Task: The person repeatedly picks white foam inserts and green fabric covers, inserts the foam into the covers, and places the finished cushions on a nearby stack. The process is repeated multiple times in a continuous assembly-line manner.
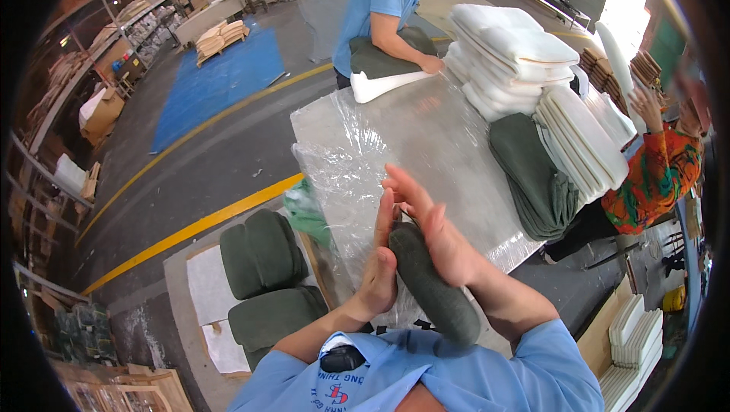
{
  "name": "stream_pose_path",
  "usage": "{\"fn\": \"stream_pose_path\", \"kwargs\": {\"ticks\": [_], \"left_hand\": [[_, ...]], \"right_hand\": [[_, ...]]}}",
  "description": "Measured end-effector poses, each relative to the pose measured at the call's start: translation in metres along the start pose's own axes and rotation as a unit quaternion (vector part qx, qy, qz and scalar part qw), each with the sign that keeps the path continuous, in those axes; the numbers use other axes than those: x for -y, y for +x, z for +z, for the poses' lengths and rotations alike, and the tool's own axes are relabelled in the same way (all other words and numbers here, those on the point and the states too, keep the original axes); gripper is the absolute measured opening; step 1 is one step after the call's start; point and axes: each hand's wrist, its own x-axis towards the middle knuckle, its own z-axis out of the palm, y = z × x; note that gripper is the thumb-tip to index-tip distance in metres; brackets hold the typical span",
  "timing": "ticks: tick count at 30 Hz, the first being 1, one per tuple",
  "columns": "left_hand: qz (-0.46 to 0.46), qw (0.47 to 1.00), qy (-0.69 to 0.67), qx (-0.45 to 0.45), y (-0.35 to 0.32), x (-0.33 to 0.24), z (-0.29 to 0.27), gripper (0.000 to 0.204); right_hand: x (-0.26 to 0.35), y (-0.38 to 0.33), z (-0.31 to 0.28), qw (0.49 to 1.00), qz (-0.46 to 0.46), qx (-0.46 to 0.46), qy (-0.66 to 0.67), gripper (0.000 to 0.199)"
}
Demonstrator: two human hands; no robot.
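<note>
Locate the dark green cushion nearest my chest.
In the head view, the cushion lies right of lower centre, its far end between your left hand and right hand.

The bare left hand and bare right hand face each other, fingers extended, with a dark green, rounded fabric cushion seen edge-on between them. Beyond the fingertips spreads a grey tabletop covered in clear plastic film. Right of the fingers lie folded dark green fabric pieces; farther beyond rises a stack of thick white pads.
</note>
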Motion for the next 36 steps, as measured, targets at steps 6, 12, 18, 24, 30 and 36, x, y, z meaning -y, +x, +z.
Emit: {"fn": "stream_pose_path", "kwargs": {"ticks": [6,12,18,24,30,36], "left_hand": [[0.015,0.999,-0.008,-0.037,0.010,-0.012,0.014,0.092],[0.008,0.997,0.060,-0.058,0.030,-0.027,0.020,0.091],[0.246,0.924,0.280,0.083,0.068,-0.025,-0.005,0.063],[0.113,0.970,0.213,0.005,0.094,-0.005,0.005,0.045],[0.074,0.975,0.203,-0.057,0.106,0.004,0.009,0.052],[0.097,0.964,0.224,-0.107,0.112,0.004,-0.017,0.062]], "right_hand": [[-0.008,-0.004,-0.001,0.995,-0.042,0.067,-0.068,0.100],[-0.018,-0.008,-0.007,0.996,-0.034,0.048,-0.061,0.104],[-0.022,-0.043,-0.031,0.995,0.037,-0.063,0.068,0.112],[0.067,-0.077,-0.059,0.992,-0.010,-0.052,-0.118,0.125],[0.023,-0.094,-0.031,0.948,-0.023,-0.190,-0.253,0.105],[-0.035,-0.098,-0.025,0.937,0.006,-0.247,-0.246,0.082]]}}
